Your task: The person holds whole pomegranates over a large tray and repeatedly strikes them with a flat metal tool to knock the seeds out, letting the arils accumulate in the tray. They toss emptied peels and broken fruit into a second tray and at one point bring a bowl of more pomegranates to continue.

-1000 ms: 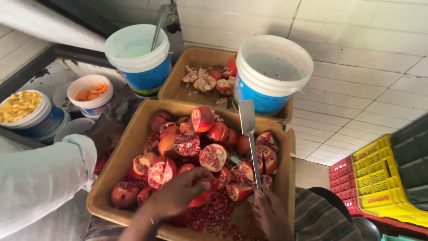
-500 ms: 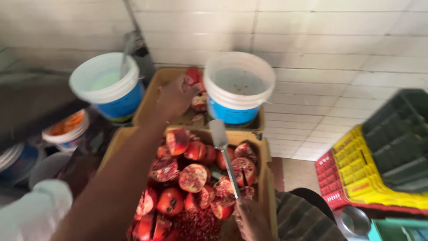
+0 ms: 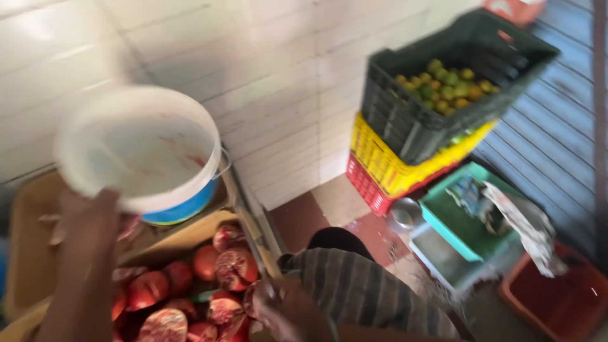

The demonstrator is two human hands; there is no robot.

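At frame left, over tan trays: left hand (image 3: 85, 212) reaches at white bucket (image 3: 142, 155), grip blurred, cannot tell. Right hand (image 3: 288, 310) clenched on knife (image 3: 253, 250), long axis pointing away over cut pomegranates (image 3: 209, 278).

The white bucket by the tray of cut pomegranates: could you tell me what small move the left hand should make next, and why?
Probably ease the left hand forward so it can grip the rim of the white bucket. The hand is right at the near rim, though blur hides whether it holds it, and the bucket sits tilted on the back tray. The right hand is low by the pomegranates.
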